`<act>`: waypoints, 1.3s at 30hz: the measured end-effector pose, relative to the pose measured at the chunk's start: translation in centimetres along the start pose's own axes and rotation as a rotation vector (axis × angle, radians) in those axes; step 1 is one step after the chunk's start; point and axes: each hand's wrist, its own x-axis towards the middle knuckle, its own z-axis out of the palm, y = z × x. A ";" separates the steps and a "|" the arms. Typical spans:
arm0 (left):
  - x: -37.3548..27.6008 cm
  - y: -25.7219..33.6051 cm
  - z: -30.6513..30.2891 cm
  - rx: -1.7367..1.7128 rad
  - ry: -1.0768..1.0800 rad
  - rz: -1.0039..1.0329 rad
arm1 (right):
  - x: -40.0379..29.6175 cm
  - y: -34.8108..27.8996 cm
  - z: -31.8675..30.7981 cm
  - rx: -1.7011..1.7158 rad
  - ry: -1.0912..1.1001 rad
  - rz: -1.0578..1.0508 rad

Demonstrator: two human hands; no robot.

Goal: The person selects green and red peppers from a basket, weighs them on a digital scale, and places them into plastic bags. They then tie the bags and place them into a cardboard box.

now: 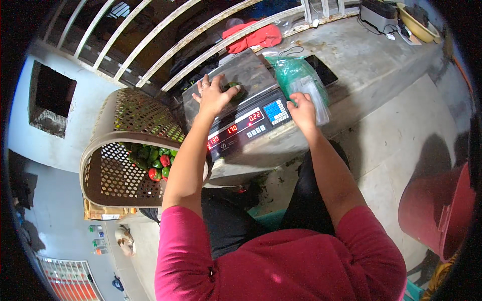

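A digital weighing scale [244,124] with a flat metal pan and a lit red display stands on the concrete ledge. On its pan lies a round dark green vegetable [236,90], partly covered by the thumb of my left hand [214,94]. The fingers of that hand are spread over the pan; whether they grip the vegetable cannot be told. My right hand [302,110], its fingers bent, is beside the keypad, at the edge of clear plastic bags [310,92] that lie over a green plastic bag [288,71]. To the left, a perforated plastic basket [92,150] holds red and green peppers [160,161].
White metal bars [180,41] border the ledge [376,56] behind the scale. A black phone or tablet [321,70] lies beyond the green bag, and a red cloth [260,37] by the bars. A large red tub [429,210] stands at right, an animal [125,240] lies at lower left.
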 end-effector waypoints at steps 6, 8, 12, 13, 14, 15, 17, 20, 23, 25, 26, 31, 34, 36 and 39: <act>-5.7 -1.3 -1.2 -0.193 0.310 0.412 | 0.0 0.9 0.1 0.016 0.041 -0.040; -8.5 -2.0 -1.2 -0.310 0.312 0.414 | 0.0 0.9 0.0 0.036 0.066 -0.053; -14.7 -4.4 -0.2 -0.415 0.209 0.288 | 0.2 1.0 -0.3 0.006 0.113 -0.081; -16.1 -5.3 0.4 -0.409 0.175 0.251 | 0.3 1.3 -0.3 -0.007 0.128 -0.104; -17.3 -6.2 0.9 -0.412 0.142 0.192 | 0.3 1.7 -0.3 -0.020 0.143 -0.127; -18.3 -6.7 1.3 -0.450 0.162 0.180 | 0.4 2.2 -0.3 -0.036 0.133 -0.137; -20.1 -8.8 2.8 -0.573 0.151 0.057 | 0.7 2.9 -0.3 -0.061 0.114 -0.165; -21.8 -11.0 4.1 -0.636 0.112 -0.053 | 0.7 3.3 -0.3 -0.054 0.089 -0.123; -22.5 -11.0 4.0 -0.617 0.170 -0.118 | 0.4 2.5 -0.5 -0.054 0.053 -0.120; -22.9 -11.4 5.0 -0.650 0.230 -0.148 | -0.1 1.5 -0.5 -0.087 0.018 -0.158; -23.1 -11.6 5.4 -0.662 0.229 -0.180 | -0.4 1.1 -0.5 -0.107 0.000 -0.185; -22.9 -11.4 5.5 -0.669 0.307 -0.223 | -1.8 -2.8 1.2 -0.159 -0.010 -0.317; -22.6 -11.5 4.7 -0.709 0.262 -0.292 | -1.7 -6.7 3.6 -0.205 -0.065 -0.516; -22.6 -12.6 5.2 -0.759 0.251 -0.328 | -1.6 -10.1 5.7 -0.328 -0.044 -0.562; -22.4 -12.7 4.6 -0.797 0.375 -0.343 | -0.4 -12.8 8.5 -0.497 -0.163 -0.427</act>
